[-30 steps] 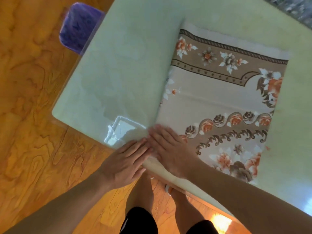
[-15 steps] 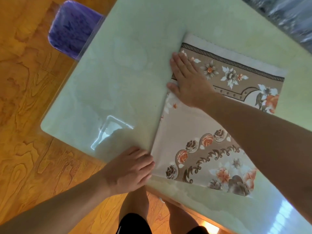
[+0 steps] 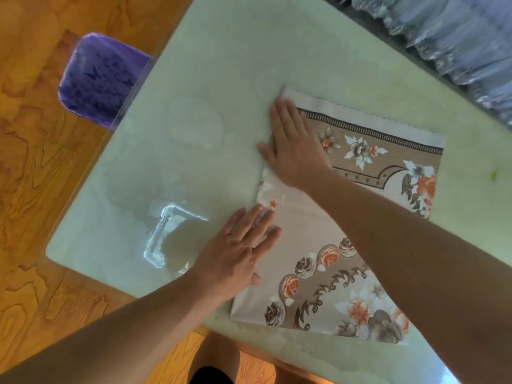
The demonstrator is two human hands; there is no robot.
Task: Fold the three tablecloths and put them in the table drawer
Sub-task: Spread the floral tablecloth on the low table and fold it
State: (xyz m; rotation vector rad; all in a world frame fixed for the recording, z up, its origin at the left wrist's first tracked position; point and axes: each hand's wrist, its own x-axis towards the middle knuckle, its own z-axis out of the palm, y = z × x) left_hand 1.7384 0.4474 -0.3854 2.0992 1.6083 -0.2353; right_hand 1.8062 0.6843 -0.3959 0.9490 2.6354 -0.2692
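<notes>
A folded beige tablecloth (image 3: 360, 217) with orange and brown flowers lies flat on the pale green table (image 3: 194, 134). My right hand (image 3: 293, 145) lies flat with straight fingers on the cloth's far left corner, along the folded edge. My left hand (image 3: 238, 253) presses flat on the same left edge, nearer to me, fingers straight and spread. My right forearm crosses over the middle of the cloth. No drawer and no other tablecloth can be seen.
A purple stool (image 3: 99, 79) stands on the wooden floor (image 3: 41, 203) beside the table's left edge. Wrinkled clear plastic sheeting (image 3: 457, 37) lies beyond the table's far right edge. My legs show under the near edge.
My right hand slid along the fold from the near corner to the far corner. My left hand moved forward from the near corner onto the cloth's left edge.
</notes>
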